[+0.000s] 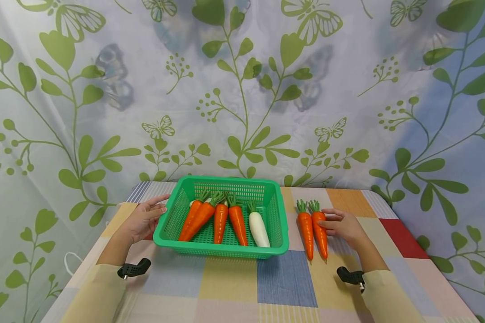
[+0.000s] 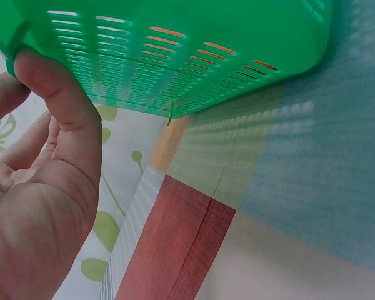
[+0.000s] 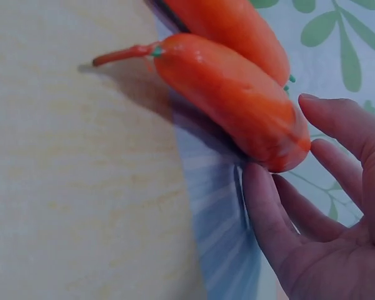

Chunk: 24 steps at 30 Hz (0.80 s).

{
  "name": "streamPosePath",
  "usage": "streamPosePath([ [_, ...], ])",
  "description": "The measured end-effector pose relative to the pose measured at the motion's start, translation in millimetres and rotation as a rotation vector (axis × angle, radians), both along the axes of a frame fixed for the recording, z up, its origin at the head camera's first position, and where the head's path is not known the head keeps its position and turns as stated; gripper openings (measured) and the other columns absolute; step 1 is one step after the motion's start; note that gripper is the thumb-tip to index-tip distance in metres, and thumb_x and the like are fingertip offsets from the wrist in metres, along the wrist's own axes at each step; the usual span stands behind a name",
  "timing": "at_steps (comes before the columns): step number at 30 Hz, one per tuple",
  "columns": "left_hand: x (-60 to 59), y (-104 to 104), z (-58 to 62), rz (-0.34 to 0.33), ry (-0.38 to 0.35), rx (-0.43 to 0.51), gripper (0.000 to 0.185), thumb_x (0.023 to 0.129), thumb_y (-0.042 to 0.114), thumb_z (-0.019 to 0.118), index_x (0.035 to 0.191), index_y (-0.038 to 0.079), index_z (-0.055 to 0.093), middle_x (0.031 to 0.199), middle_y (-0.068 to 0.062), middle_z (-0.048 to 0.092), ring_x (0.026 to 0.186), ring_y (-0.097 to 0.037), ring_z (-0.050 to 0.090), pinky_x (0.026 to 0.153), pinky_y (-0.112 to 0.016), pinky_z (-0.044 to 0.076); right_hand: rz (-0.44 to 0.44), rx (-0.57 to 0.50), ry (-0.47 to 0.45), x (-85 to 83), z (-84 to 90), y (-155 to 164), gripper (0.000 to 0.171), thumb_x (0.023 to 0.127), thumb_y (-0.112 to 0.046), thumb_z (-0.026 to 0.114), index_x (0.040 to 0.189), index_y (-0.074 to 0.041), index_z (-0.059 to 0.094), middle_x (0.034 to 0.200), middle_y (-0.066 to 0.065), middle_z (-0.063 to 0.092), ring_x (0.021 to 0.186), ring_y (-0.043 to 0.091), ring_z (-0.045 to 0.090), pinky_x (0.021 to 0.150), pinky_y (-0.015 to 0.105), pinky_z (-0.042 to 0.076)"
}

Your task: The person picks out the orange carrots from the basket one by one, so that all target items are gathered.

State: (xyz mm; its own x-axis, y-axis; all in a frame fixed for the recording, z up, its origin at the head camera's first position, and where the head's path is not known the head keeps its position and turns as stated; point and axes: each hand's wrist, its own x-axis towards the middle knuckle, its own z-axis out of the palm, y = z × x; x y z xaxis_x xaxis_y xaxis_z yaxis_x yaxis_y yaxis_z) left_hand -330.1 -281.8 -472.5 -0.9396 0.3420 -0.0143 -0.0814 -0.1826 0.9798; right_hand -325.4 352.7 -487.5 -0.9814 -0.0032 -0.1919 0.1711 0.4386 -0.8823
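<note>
A green slotted basket [image 1: 220, 250] stands mid-table and holds several orange carrots [image 1: 198, 217] and one white radish [image 1: 259, 229]. My left hand [image 1: 144, 218] is at the basket's left side with fingers stretched toward the rim. In the left wrist view its thumb [image 2: 57, 90] touches the basket wall [image 2: 175, 56]. Two more carrots [image 1: 306, 229] lie side by side on the cloth right of the basket. My right hand [image 1: 342, 224] rests against the outer carrot [image 1: 320, 232] with straight fingers. In the right wrist view that carrot [image 3: 231, 97] touches a finger of the hand [image 3: 325, 240].
The table wears a checked cloth [image 1: 226, 287] in pastel squares, with a red square [image 1: 402, 237] at the right. A leaf-and-butterfly curtain [image 1: 242, 89] hangs close behind the table's far edge. Black wrist mounts [image 1: 134, 268] sit on both sleeves.
</note>
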Motion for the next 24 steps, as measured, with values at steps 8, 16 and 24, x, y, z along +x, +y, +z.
streamPosePath([
  [8, 0.5, 2, 4.1, 0.000, -0.008, -0.015, 0.065, 0.105, 0.007, 0.055, 0.161, 0.002, 0.021, 0.106, 0.003, 0.069, 0.095, -0.009, 0.073, 0.085, -0.027, 0.062, 0.012, 0.187, 0.127, 9.2, 18.4, -5, 0.067, 0.093, -0.031, 0.076, 0.148, -0.004, 0.052, 0.147, 0.032, 0.051, 0.104, 0.034, 0.073, 0.094, 0.047, 0.060],
  [16, 0.0, 1, 4.3, 0.008, -0.030, -0.030, 0.066, 0.105, 0.008, 0.057, 0.161, 0.003, 0.023, 0.107, 0.002, 0.069, 0.094, -0.010, 0.074, 0.085, -0.029, 0.063, 0.042, 0.246, 0.244, 15.4, 43.2, -22, 0.060, 0.093, -0.035, 0.076, 0.144, -0.009, 0.058, 0.142, 0.027, 0.059, 0.121, 0.045, 0.063, 0.099, 0.059, 0.055],
  [24, 0.0, 0, 3.3, 0.012, -0.031, -0.045, 0.067, 0.105, 0.009, 0.057, 0.161, 0.002, 0.021, 0.105, 0.004, 0.068, 0.093, -0.009, 0.073, 0.085, -0.028, 0.062, 0.117, 0.226, 0.304, 16.9, 66.6, -52, 0.051, 0.091, -0.031, 0.079, 0.138, -0.013, 0.065, 0.136, 0.021, 0.065, 0.115, 0.038, 0.067, 0.093, 0.048, 0.060],
])
